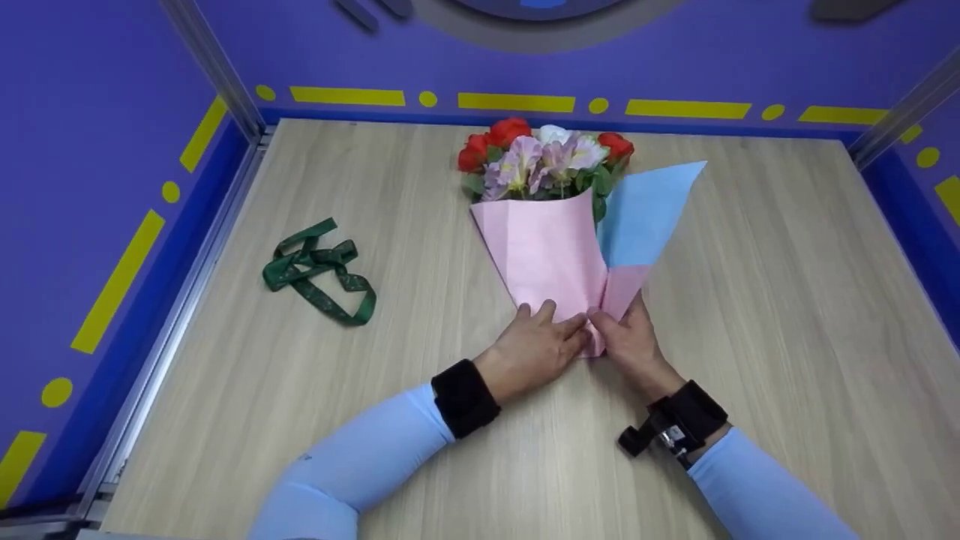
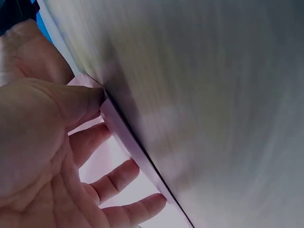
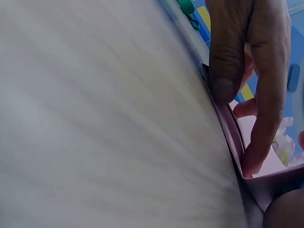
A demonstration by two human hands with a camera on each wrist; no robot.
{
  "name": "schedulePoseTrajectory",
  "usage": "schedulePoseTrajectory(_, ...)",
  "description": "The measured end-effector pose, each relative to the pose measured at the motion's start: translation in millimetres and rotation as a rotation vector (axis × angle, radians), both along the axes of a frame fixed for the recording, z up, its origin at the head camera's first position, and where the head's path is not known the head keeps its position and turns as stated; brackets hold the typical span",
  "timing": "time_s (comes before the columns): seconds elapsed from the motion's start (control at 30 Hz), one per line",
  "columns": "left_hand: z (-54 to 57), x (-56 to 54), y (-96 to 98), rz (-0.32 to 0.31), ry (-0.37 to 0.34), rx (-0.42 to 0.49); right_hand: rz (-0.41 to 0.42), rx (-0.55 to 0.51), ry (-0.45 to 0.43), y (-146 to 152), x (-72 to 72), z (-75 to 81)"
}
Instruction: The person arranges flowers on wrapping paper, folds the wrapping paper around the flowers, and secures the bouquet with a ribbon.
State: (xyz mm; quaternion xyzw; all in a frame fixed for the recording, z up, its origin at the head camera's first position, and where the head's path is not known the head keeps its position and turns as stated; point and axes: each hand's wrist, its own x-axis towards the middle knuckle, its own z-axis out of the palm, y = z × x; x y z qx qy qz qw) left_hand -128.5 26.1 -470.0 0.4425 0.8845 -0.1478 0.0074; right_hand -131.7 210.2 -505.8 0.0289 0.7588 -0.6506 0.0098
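A bouquet of red, white and pale purple flowers (image 1: 540, 161) lies on the table, its stems hidden in pink wrapping paper (image 1: 551, 251). My left hand (image 1: 532, 352) rests on the lower part of the paper, fingers spread over it. In the left wrist view the fingertips (image 2: 126, 173) press along the pink fold near the bottom edge. My right hand (image 1: 634, 345) pinches the base of the right-hand flap (image 1: 649, 214), which stands out with its blue side showing. Its thumb lies on the pink front close to the left fingertips; its other fingers are mostly hidden behind the flap.
A crumpled green ribbon (image 1: 319, 270) lies to the left on the wooden table (image 1: 780, 322). Purple-blue panels with yellow marks (image 1: 517, 103) wall the table at the back and sides. A metal rail (image 1: 199, 300) runs along the left edge.
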Motion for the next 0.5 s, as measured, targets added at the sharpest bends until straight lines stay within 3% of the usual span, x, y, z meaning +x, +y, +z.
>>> schedulePoseTrajectory(0.27,-2.9,-0.5,-2.9,-0.003,0.039,0.023,0.113,0.160,0.091,-13.9,-3.9,-1.8)
schedulePoseTrajectory(0.37,-2.8,-5.3,-4.1,-0.005,0.010,0.070,0.057,0.188,0.132,-13.9,-3.8,-0.6)
schedulePoseTrajectory(0.5,-1.0,-13.1,-4.0,-0.005,-0.059,0.118,-0.103,0.176,0.111,-9.3,-1.4,1.6)
